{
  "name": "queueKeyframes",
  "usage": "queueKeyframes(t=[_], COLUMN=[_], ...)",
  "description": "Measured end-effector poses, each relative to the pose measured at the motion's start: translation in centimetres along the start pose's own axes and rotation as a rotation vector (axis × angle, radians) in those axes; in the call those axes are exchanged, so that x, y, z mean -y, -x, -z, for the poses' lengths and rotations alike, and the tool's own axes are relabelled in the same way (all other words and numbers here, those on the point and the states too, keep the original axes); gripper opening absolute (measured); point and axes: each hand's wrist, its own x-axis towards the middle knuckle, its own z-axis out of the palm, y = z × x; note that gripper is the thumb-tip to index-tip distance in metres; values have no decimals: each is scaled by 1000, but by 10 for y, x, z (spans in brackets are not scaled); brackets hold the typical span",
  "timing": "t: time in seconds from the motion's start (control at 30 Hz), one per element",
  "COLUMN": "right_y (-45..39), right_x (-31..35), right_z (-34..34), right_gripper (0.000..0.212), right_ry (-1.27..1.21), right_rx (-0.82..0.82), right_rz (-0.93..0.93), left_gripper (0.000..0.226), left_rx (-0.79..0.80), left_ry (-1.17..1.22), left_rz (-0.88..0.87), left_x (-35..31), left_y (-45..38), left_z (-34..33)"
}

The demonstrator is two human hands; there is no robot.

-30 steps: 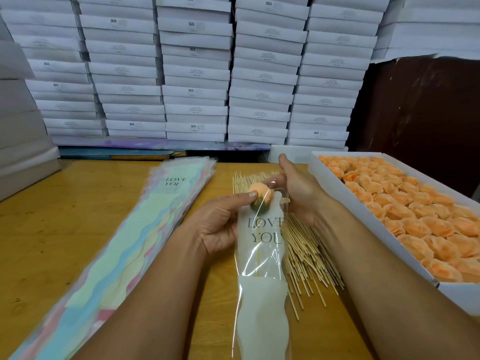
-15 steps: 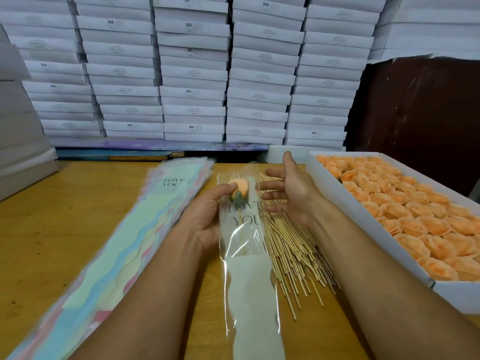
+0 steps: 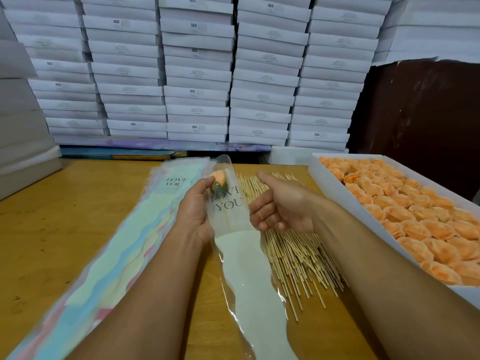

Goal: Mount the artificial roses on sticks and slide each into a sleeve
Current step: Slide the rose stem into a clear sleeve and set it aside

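Observation:
A clear sleeve (image 3: 246, 268) printed LOVE YOU, white in its lower half, holds an orange rose (image 3: 218, 178) on a thin stick. My left hand (image 3: 194, 209) grips the sleeve's left edge, thumb up by the rose. My right hand (image 3: 280, 206) hovers just right of the sleeve with fingers loosely curled and holds nothing. Under it lies a pile of wooden sticks (image 3: 293, 250). A white box of orange roses (image 3: 405, 211) sits at the right. A stack of pastel sleeves (image 3: 109, 255) lies at the left.
The work sits on a wooden table (image 3: 65, 216). Stacked white boxes (image 3: 197, 74) form a wall at the back and left. A dark brown panel (image 3: 420, 113) stands behind the rose box.
My right hand let go of the sleeve's top and drew back, its fingers curling. My left hand carried the sleeved rose leftward, away from the stick pile.

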Motion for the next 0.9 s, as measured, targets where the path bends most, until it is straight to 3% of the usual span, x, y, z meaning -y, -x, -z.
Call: queueKeyframes(t=[0.13, 0.3, 0.4, 0.53, 0.8, 0.9], right_y=[28, 55, 59, 56, 53, 53], right_x=[-6, -19, -18, -22, -26, -25], right_z=[0, -5, -17, -30, -39, -38], right_gripper=[70, 18, 19, 11, 24, 12], right_ry=[60, 27, 21, -22, -53, -62], right_rx=[269, 708, 843, 834, 712, 708], right_rz=[-25, 24, 63, 51, 44, 64], left_gripper=[30, 31, 40, 46, 46, 59], left_rx=[-32, -126, -150, -109, -133, -41], left_ry=[108, 168, 182, 267, 181, 183], left_rz=[-39, -108, -125, -91, -100, -61], left_x=[-1, -5, -10, -14, -13, -11], left_y=[-3, -4, -5, -5, -10, -8], left_z=[1, 0, 5, 5, 9, 9])
